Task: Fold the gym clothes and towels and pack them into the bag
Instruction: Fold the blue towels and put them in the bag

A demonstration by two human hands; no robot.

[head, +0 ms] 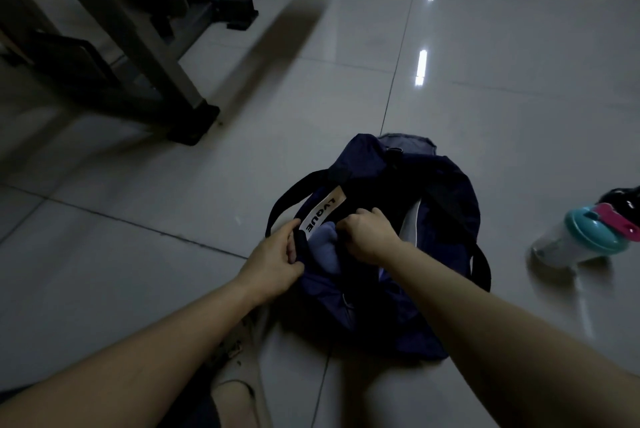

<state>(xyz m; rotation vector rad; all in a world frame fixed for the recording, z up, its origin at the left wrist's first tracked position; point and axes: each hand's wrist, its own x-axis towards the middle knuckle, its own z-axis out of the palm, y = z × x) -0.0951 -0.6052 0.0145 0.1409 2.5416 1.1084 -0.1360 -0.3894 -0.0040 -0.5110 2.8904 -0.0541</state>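
Observation:
A dark navy gym bag [440, 192] lies on the tiled floor in front of me, with black carry straps and a pale label on its near-left side. Its top opening gapes, and a lighter blue-grey cloth [325, 247] shows inside. My left hand [273, 263] grips the left edge of the opening, thumb and fingers curled round the black rim. Over the opening, my right hand [369, 235] is curled into a fist and grips the bag's right edge. What the right fingers pinch is hidden in the dark fabric.
A clear shaker bottle [575, 237] with a teal lid and pink cap lies on the floor to the right. The metal frame of a gym machine [145, 46] stands at the back left. A foot in a sandal [239, 393] is below the bag.

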